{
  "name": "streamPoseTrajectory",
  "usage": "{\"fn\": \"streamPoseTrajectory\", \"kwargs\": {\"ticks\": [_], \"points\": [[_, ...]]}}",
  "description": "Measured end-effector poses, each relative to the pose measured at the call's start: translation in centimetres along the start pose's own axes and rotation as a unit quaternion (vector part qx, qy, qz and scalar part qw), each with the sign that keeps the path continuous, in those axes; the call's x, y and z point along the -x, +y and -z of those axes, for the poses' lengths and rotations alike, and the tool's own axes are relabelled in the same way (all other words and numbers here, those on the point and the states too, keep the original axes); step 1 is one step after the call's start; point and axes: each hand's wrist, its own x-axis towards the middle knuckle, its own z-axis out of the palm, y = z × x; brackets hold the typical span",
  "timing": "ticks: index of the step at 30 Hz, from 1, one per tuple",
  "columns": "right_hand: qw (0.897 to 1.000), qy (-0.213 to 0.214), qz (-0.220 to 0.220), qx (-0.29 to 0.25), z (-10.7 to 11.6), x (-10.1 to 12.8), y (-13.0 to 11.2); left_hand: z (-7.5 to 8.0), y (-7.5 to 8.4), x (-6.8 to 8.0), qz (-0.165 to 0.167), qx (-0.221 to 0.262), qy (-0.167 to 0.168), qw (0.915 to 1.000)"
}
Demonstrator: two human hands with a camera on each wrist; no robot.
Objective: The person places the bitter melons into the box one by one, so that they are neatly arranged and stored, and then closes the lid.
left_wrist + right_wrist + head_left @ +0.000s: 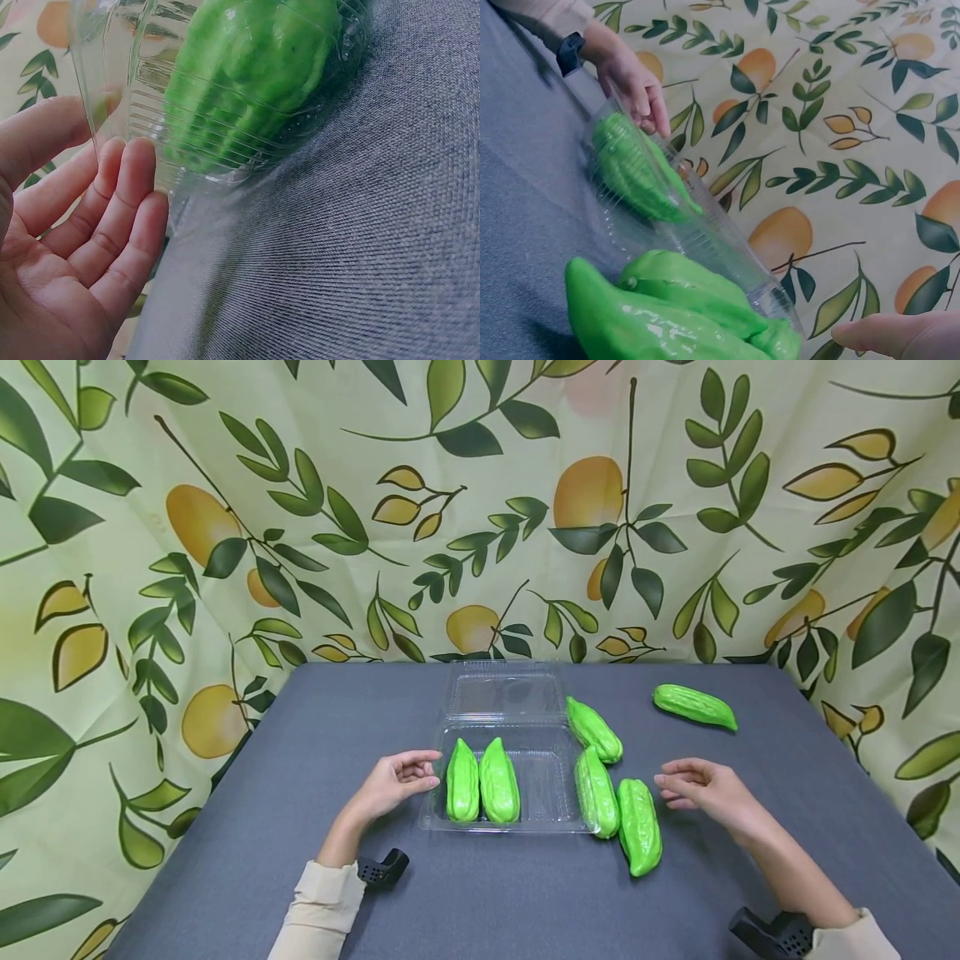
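A clear plastic clamshell box (546, 785) lies with its lid (504, 695) folded back. Inside, at its left side, two green bitter melons (462, 781) lie side by side. My left hand (397, 781) is at the box's left rim, fingers loosely bent and thumb apart from them. In the left wrist view its fingertips overlap the clear rim (86, 75); firm contact cannot be judged. Right of the box, my right hand (701, 789) hovers with relaxed fingers, holding nothing. Nearest to it is a bitter melon (640, 827). Only its thumb (896, 334) shows in the right wrist view.
Another bitter melon (597, 793) leans over the box's right edge, and one more (594, 731) lies behind it. A further bitter melon (694, 706) lies at the back right of the grey table (510, 893). A leaf-patterned curtain (480, 527) hangs behind.
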Motion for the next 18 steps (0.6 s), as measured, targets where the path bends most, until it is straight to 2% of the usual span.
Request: {"fn": "streamPoseTrajectory", "kwargs": {"ticks": [18], "points": [[0.997, -0.052, -0.048, -0.003, -1.8, -0.5, 1.2, 0.0, 0.0, 0.0, 0.001, 0.0, 0.001, 1.0]]}}
